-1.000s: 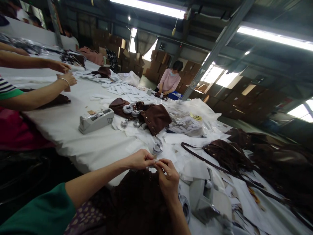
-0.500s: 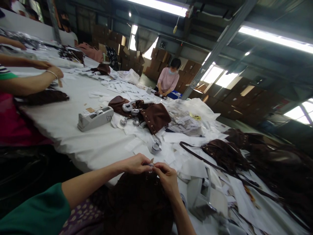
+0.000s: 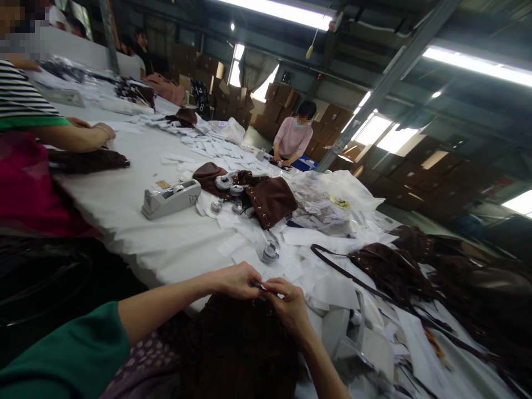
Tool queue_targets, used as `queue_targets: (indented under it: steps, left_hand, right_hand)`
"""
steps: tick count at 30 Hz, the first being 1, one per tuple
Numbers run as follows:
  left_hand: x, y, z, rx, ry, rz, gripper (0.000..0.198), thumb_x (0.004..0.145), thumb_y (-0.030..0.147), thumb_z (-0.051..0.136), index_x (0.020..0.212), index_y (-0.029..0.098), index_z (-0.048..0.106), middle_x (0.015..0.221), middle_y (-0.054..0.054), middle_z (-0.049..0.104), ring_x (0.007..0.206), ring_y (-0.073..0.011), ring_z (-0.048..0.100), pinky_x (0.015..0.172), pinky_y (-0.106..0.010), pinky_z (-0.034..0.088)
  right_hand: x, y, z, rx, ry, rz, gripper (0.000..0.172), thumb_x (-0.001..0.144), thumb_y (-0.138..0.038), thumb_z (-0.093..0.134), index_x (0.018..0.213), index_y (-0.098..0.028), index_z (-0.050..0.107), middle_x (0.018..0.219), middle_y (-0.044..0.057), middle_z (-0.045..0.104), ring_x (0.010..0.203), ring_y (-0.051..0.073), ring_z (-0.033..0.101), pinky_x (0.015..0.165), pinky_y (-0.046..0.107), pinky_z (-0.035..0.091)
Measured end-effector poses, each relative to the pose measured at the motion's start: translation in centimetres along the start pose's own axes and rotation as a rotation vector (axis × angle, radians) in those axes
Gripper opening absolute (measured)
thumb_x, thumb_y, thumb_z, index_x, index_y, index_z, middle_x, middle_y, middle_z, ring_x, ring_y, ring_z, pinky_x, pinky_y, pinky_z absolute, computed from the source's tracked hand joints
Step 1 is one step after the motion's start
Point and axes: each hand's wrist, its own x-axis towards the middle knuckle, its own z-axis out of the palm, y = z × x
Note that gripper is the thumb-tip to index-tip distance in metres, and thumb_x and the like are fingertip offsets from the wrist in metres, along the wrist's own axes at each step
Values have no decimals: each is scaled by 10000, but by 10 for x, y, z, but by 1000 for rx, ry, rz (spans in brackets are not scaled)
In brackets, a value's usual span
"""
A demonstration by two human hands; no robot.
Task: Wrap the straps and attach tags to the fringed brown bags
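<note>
Evidently mid-step: a narrow dark strip (image 3: pixel 256 286) is pinched between both hands at the top edge of a dark brown bag (image 3: pixel 245 349), which is held low at the near side of the table (image 3: pixel 124 235). Work on this edge is judged unfinished, the strip not yet being released; how much has been secured cannot be told, as the join is covered by the fingers. A brown bag with an eyelet-lined edge (image 3: pixel 272 202) is seen farther off, untouched; whether it, or the pile of dark brown bags (image 3: pixel 386 271) at right, is finished cannot be judged.

Fingers: thumb and forefinger of the left hand (image 3: pixel 239 280) are clamped on the strip; those of the right hand (image 3: pixel 290 305) are apparently closed on it from the opposite side, the two sets nearly touching. Strip lies between the fingertips; the bag's edge is carried just below them, its body hanging beneath.
</note>
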Motion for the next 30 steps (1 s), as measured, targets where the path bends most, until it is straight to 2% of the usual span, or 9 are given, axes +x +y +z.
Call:
queue_targets:
  steps: [3, 6, 9, 14, 20, 24, 27, 30]
  left_hand:
    - [2, -2, 0, 4, -12, -11, 159, 734, 259, 571, 764, 144, 677, 581, 29, 562, 554, -97, 470, 510, -182, 308]
    - [3, -1, -1, -100, -8, -48, 171, 728, 246, 570, 803, 142, 683, 615, 32, 580, 570, -93, 474, 524, -178, 328]
    - [3, 0, -2, -264, -13, -133, 194, 737, 256, 557, 822, 133, 681, 592, 42, 568, 523, -81, 450, 484, -175, 318]
    - [4, -3, 0, -450, 30, -205, 192, 747, 283, 554, 766, 126, 663, 545, 38, 537, 470, -75, 436, 433, -176, 283]
    - [8, -6, 7, -708, 124, -287, 175, 723, 305, 588, 667, 140, 582, 519, 37, 501, 418, -66, 404, 405, -180, 289]
    - [5, -7, 4, -880, 87, -302, 133, 707, 279, 576, 701, 146, 577, 558, 33, 519, 419, -59, 393, 414, -177, 298]
    - [2, -10, 4, -882, 76, -308, 150, 712, 296, 579, 704, 147, 578, 581, 25, 535, 432, -63, 415, 424, -180, 309]
    - [2, -14, 8, -781, 146, -317, 154, 712, 294, 589, 669, 147, 574, 566, 22, 538, 450, -71, 437, 430, -181, 308]
  right_hand:
    - [-7, 10, 6, -54, 72, -106, 182, 778, -158, 622, 843, -255, 762, 850, 44, 722, 769, 198, 670, 687, 311, 537]
    - [-10, 11, 6, -120, 111, -185, 219, 819, -148, 592, 915, -267, 747, 881, 39, 714, 802, 189, 666, 719, 311, 543]
    - [-9, 6, 2, -186, 72, -269, 239, 858, -157, 571, 1006, -274, 717, 915, 38, 701, 821, 182, 650, 723, 308, 538]
    - [-9, 4, 0, -421, 11, -386, 295, 892, -164, 533, 1158, -243, 633, 1046, 72, 662, 918, 217, 595, 831, 397, 482]
    - [-10, 12, 17, -657, 182, -439, 325, 902, -133, 484, 1210, -187, 574, 1063, 102, 641, 925, 234, 559, 826, 423, 433]
    - [-9, 15, 29, -780, 265, -483, 367, 891, -68, 413, 1211, -166, 563, 1083, 113, 636, 977, 241, 551, 927, 483, 356]
    - [-9, 19, 35, -808, 289, -513, 381, 881, -45, 387, 1204, -151, 561, 1103, 120, 631, 996, 238, 552, 967, 511, 313]
    - [-10, 23, 39, -808, 305, -510, 369, 888, -50, 395, 1204, -150, 558, 1110, 122, 629, 1004, 233, 555, 979, 516, 303]
